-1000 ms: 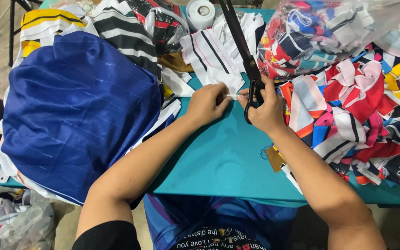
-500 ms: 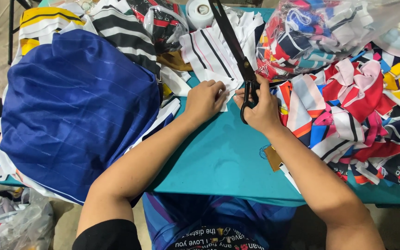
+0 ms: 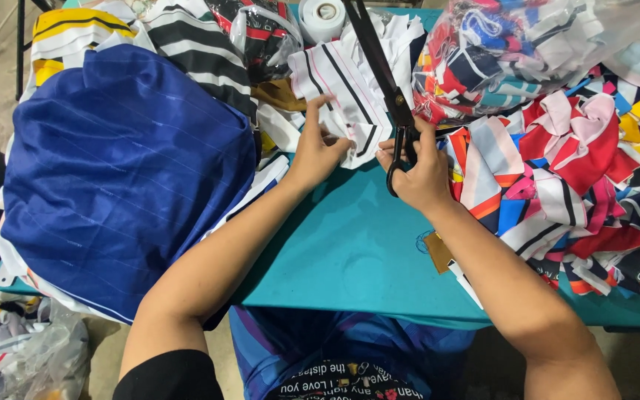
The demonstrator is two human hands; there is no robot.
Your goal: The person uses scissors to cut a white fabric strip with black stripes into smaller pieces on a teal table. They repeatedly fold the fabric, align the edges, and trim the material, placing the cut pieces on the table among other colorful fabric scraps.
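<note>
white striped fabric piece (image 3: 350, 96) lies on the teal table (image 3: 350, 252), pinned by the left hand (image 3: 318, 152), fingers pressed flat on its edge; right hand (image 3: 420, 174), fingers closed through the black scissors (image 3: 387, 81); best to hold the cloth taut and keep fingertips off the blade line.

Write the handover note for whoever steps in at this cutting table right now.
Left hand: pinching the white striped fabric piece at its lower edge, flat on the teal table.
Right hand: gripping the black scissors, blades pointing away along the piece's right edge.
Blue fabric stack lies left; heap of coloured offcuts right; bagged scraps behind it.
Done: many pieces appear already cut.
Left: this piece is mid-trim; the stack likely waits.
</note>
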